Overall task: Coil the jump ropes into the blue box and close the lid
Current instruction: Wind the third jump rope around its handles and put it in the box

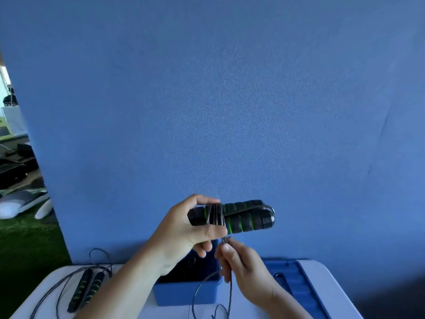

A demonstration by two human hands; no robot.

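My left hand (184, 229) holds up a pair of black and green jump rope handles (243, 218), side by side, with several turns of thin dark cord wound around them. Just below, my right hand (241, 261) pinches the loose cord (226, 240), which trails down to the table. The open blue box (184, 293) stands on the white table under my hands, its inside dark. A second jump rope (86, 288) lies uncoiled at the table's left, handles together. The blue lid (296, 284) lies flat to the right of the box.
The white table (326, 279) ends against a tall blue backdrop. Off to the left, beyond the table, are green turf, white cushions and dark equipment on the floor.
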